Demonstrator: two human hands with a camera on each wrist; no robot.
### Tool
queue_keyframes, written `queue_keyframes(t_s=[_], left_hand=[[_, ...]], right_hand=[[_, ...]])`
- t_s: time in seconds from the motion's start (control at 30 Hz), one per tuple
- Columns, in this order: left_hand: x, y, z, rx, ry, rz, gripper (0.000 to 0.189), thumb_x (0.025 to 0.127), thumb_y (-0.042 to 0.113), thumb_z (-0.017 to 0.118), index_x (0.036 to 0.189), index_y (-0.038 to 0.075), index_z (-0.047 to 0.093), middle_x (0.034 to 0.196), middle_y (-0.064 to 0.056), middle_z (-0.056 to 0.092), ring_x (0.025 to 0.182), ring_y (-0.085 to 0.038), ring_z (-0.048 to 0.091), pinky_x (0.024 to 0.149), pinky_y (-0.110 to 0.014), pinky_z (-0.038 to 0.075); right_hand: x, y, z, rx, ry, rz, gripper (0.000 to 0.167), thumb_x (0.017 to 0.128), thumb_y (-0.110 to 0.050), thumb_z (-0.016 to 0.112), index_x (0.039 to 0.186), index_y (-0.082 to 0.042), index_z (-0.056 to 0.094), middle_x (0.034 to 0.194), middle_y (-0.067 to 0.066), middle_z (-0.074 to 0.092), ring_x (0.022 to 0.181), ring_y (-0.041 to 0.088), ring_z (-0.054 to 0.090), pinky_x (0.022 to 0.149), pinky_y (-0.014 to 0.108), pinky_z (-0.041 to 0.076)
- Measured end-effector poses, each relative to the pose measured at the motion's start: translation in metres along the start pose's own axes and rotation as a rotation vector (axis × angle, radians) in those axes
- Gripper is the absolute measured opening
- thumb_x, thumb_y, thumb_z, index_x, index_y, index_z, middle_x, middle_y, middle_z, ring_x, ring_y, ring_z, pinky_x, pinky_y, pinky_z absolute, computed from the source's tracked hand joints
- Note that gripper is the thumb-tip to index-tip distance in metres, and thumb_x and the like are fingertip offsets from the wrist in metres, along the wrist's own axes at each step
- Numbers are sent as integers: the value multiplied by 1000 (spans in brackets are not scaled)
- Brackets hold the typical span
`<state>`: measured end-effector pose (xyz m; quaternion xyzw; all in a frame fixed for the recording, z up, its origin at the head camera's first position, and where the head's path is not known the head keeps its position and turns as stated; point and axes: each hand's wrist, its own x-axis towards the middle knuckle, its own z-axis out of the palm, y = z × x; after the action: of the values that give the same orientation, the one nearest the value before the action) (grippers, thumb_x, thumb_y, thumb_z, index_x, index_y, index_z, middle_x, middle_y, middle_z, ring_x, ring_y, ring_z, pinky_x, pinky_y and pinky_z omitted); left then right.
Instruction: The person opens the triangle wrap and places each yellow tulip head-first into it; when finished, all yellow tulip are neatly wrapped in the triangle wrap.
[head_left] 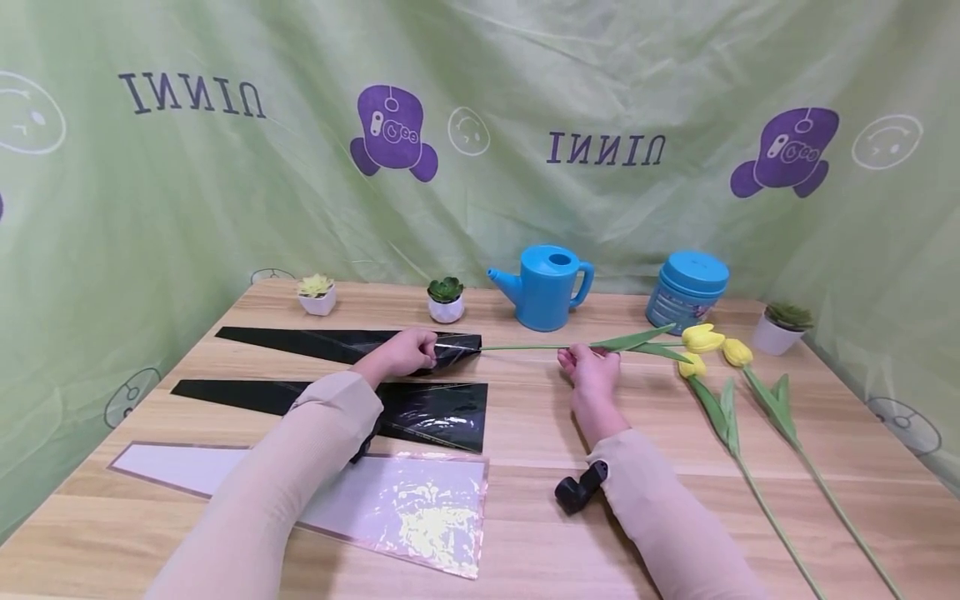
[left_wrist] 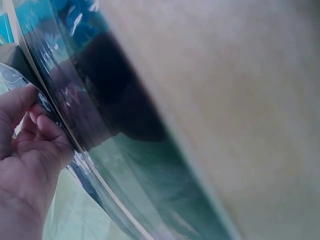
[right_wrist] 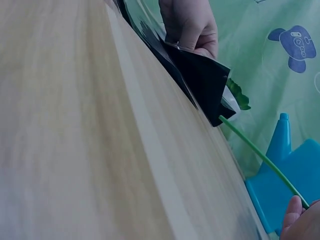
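My left hand (head_left: 405, 352) pinches the upper layer of a glossy black tapered flower sleeve (head_left: 300, 342), lifting it near its wide mouth. In the right wrist view the raised sleeve mouth (right_wrist: 202, 75) stands apart from the table. My right hand (head_left: 594, 379) holds the green stem (head_left: 525, 347) of a yellow artificial tulip (head_left: 702, 337), just below its leaves. The tulip lies level, bloom to the right, its stem's lower end at the sleeve mouth. Whether the stem tip is inside cannot be told for certain.
Nearer me lie a second black sleeve (head_left: 442, 412) and a white sleeve (head_left: 405, 508) with a pinkish border. Two more tulips (head_left: 772, 404) lie at the right. Along the back stand a blue watering can (head_left: 545, 287), a blue tub (head_left: 686, 292) and small potted succulents (head_left: 446, 300).
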<state>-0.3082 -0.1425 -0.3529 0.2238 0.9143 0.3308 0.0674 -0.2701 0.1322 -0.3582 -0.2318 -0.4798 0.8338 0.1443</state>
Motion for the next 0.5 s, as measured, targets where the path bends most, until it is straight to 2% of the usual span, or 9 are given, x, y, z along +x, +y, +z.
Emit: queue_keyframes(t_s=[0.23,0.5], left_hand=[[2,-2,0,10,-10,-24,25,76,-5,61,63,7,44,71,-1,55,64,-12,43,61,-23,36],[2,-1,-1,-7,-19,-39,23,77,-4,62,64,6,46,69,0,52,63,-12,42,60,-23,34]], right_hand=[[-9,10,14,-17,-46,39,49,79,10,51,122,1,29,94,12,45,62,10,60,69,21,53],[-16,26,27,-23,-80,70,47,80,9,52,121,-1,31,92,13,47,68,14,62,68,21,53]])
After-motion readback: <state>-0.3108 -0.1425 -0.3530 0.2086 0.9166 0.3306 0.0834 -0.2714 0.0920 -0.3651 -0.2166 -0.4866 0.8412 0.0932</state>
